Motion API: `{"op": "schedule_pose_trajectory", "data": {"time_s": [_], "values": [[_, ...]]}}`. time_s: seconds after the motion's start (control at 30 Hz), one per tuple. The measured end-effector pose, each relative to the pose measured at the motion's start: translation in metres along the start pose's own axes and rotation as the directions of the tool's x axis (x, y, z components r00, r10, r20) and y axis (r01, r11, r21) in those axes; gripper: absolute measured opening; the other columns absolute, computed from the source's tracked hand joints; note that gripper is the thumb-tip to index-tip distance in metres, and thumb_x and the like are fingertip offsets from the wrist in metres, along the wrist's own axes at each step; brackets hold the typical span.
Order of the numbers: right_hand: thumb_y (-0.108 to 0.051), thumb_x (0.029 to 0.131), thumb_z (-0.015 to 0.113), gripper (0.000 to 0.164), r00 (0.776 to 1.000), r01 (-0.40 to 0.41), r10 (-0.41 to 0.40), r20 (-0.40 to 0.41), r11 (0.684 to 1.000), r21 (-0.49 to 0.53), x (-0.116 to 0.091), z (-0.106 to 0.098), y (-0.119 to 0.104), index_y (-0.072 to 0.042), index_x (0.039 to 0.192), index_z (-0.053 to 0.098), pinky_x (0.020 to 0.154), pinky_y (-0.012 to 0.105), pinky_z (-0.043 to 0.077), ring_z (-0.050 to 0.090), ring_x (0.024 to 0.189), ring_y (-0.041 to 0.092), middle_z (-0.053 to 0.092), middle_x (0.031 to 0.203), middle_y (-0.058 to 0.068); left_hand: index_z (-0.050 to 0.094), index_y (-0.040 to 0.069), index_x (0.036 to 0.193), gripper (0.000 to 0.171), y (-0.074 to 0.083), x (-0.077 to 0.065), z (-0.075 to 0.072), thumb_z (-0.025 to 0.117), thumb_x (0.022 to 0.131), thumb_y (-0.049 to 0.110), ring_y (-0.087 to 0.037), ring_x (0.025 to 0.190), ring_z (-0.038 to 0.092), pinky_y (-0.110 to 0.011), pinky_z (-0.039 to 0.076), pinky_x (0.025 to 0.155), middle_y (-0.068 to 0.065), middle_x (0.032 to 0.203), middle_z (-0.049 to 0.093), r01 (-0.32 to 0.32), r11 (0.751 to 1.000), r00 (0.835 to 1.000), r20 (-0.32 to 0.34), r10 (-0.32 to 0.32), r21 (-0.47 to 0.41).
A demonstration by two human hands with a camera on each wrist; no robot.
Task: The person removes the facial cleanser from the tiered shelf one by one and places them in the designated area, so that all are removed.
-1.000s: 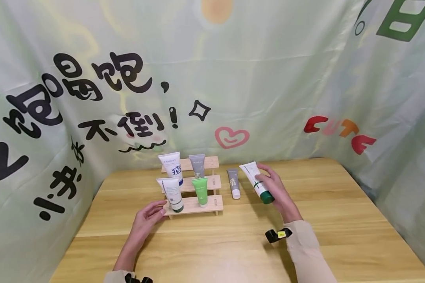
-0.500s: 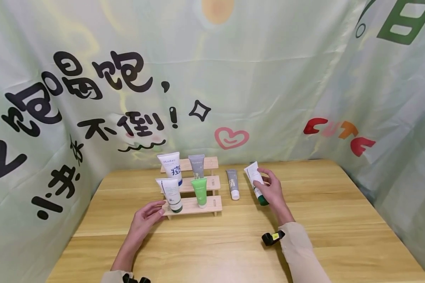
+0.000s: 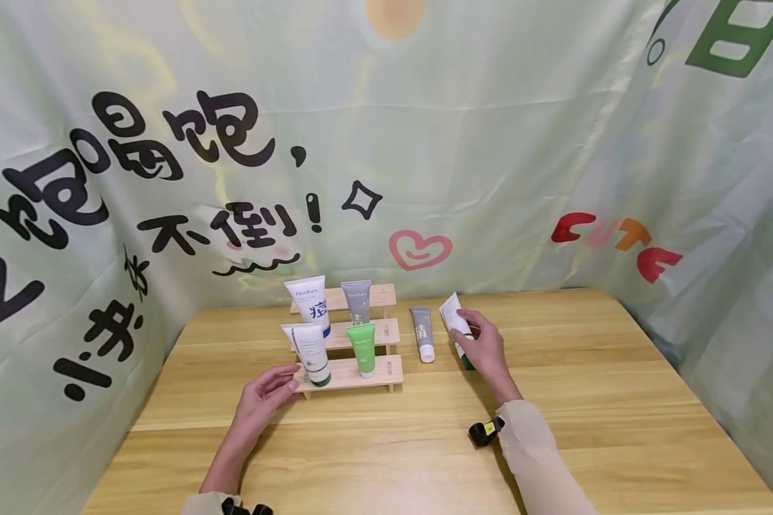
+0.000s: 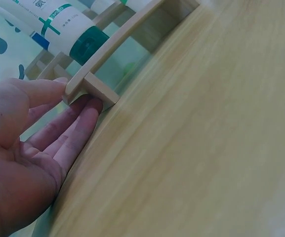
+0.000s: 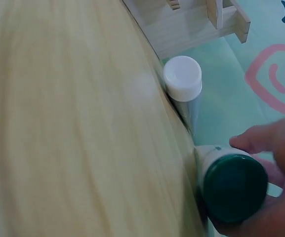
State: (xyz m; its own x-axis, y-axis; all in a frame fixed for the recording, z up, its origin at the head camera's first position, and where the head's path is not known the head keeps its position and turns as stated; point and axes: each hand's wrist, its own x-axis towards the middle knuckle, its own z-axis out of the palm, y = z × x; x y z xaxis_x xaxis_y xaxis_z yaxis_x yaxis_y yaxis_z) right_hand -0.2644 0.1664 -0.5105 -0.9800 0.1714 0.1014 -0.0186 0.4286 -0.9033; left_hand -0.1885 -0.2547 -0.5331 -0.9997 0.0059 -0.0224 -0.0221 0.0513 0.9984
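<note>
My left hand (image 3: 265, 397) holds the left end of a three-tier wooden display stand (image 3: 344, 373). In the left wrist view, its thumb is at the shelf end, with the fingers by the stand's leg (image 4: 101, 89). At the right, my right hand (image 3: 484, 348) grips a white squeeze tube (image 3: 452, 315), its dark green cap (image 5: 236, 187) toward me. That tube lies low at the tabletop, partly hidden by the fingers. Left of it, a grey tube (image 3: 421, 330) with a white cap lies on the table.
On the stand are a white and blue tube (image 3: 308, 297), a grey tube (image 3: 357, 297), a white tube with a green cap (image 3: 309, 350) and a green tube (image 3: 363, 347). A printed curtain (image 3: 489, 179) hangs behind the wooden table (image 3: 399, 450).
My right hand has brought the white tube down toward the table, then slightly left toward the lying grey tube. The left hand stays at the stand.
</note>
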Motion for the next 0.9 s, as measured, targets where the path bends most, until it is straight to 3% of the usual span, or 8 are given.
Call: {"op": "schedule_pose_trajectory", "data": {"time_s": [0.23,0.43,0.6,0.9], "values": [[-0.008,0.099,0.057,0.056,0.994,-0.036,0.045,0.098,0.995,-0.09,-0.006,-0.004,-0.006,-0.003,0.154,0.045,0.099,0.045,0.052,0.054,0.126,0.037,0.051,0.147,0.028,0.062,-0.006,0.132,0.039,-0.002,0.001,0.0,0.072,0.097,0.007,-0.017,0.102,0.07,-0.034,0.062,0.089,-0.024,0.126,0.066,-0.002,1.0,1.0,-0.012,0.002,0.013],[-0.013,0.105,0.052,0.05,0.987,-0.032,0.05,0.154,0.993,-0.117,-0.008,-0.014,-0.003,-0.004,0.154,0.045,0.093,0.043,0.056,0.057,0.123,0.038,0.053,0.145,0.027,0.062,-0.006,0.132,0.038,-0.003,0.0,-0.001,0.071,0.096,0.005,-0.018,0.103,0.07,-0.035,0.062,0.09,-0.024,0.127,0.065,-0.006,1.0,1.0,0.003,0.006,-0.006],[-0.02,0.105,0.06,0.048,0.987,-0.042,0.052,0.15,0.997,-0.064,-0.009,-0.018,0.002,-0.005,0.15,0.05,0.103,0.053,0.054,0.055,0.13,0.042,0.055,0.142,0.026,0.061,-0.007,0.133,0.04,-0.004,-0.001,-0.002,0.071,0.097,0.008,-0.016,0.103,0.069,-0.033,0.062,0.09,-0.026,0.129,0.064,-0.016,1.0,1.0,0.002,0.016,0.013],[-0.024,0.104,0.063,0.042,0.997,-0.031,0.034,0.073,0.999,-0.042,-0.007,-0.017,0.004,-0.003,0.14,0.061,0.105,0.051,0.052,0.059,0.124,0.038,0.061,0.137,0.022,0.061,-0.006,0.132,0.039,-0.004,0.001,-0.001,0.071,0.097,0.007,-0.017,0.104,0.07,-0.035,0.062,0.09,-0.023,0.128,0.065,-0.024,1.0,1.0,0.003,0.024,0.004]]}}
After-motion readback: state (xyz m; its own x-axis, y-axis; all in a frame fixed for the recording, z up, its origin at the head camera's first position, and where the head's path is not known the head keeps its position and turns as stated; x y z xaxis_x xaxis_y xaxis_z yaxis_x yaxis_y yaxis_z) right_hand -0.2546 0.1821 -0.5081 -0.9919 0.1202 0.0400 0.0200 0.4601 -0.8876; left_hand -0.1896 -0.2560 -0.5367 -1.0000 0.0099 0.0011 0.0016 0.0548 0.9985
